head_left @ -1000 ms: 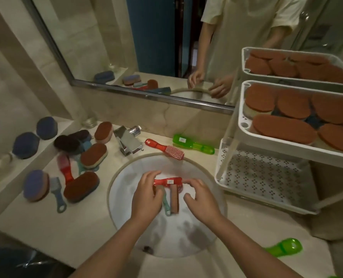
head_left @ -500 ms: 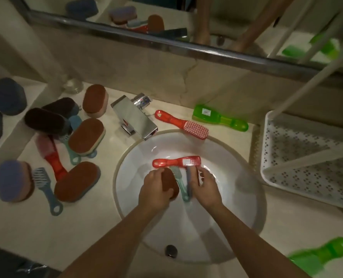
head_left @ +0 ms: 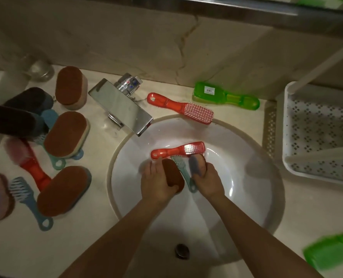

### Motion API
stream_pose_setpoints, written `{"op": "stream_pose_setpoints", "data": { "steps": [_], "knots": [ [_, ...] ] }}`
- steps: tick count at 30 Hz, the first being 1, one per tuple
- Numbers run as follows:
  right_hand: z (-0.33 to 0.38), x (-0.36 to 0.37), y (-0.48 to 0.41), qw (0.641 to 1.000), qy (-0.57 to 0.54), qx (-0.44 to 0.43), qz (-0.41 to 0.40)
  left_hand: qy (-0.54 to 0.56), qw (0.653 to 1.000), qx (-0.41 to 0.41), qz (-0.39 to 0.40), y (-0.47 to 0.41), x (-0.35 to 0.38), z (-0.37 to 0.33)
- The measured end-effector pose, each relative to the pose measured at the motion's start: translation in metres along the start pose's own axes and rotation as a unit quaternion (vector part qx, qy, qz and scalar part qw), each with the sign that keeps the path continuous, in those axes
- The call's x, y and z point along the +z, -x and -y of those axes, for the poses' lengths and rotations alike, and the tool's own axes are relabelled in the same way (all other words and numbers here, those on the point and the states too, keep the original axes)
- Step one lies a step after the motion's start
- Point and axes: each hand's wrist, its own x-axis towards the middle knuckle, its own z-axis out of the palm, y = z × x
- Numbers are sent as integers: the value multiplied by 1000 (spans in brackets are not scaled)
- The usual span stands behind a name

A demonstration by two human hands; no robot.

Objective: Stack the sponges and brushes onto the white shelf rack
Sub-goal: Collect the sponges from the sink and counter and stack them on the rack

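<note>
Both hands are inside the white sink basin (head_left: 246,187). My left hand (head_left: 156,183) grips a brown sponge (head_left: 173,175). My right hand (head_left: 207,180) grips a blue-purple sponge (head_left: 194,164). Between the two hands lies a teal brush (head_left: 183,170), and a red brush (head_left: 178,150) rests just beyond my fingers. The white shelf rack (head_left: 319,137) stands at the right, its perforated bottom tray bare.
A chrome faucet (head_left: 122,106) juts over the basin. Another red brush (head_left: 181,108) and a green brush (head_left: 226,96) lie behind the sink. Several brown and dark sponges (head_left: 65,134) with red and teal brushes crowd the left counter. A green brush (head_left: 333,251) lies at the lower right.
The camera has tipped down and closer to the sink, hiding the rack's upper shelves. My left hand has closed round the brown sponge and my right round the blue-purple sponge.
</note>
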Motion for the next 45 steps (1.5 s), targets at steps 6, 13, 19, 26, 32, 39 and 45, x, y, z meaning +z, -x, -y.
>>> {"op": "stream_pose_setpoints", "data": {
  "steps": [6,13,19,26,32,39,45],
  "knots": [
    [-2,-8,10,999,-5,16,-35,2,998,57,36,3,-6,-14],
    [-1,-30,28,996,-82,39,-24,137,987,52,63,12,-13,-34],
    [6,-52,55,986,-165,29,-3,387,920,-52,14,32,-18,-51],
    [0,-95,102,977,-211,-35,0,509,854,-86,-68,83,-29,-79],
    [-17,-143,162,959,-259,-112,-1,547,832,-37,-83,150,-37,-124],
    [-38,-187,210,943,-310,-114,29,567,818,1,-95,197,-48,-165],
    [-61,-223,242,927,-343,-148,38,534,835,48,-121,237,-61,-198]
  ]
}}
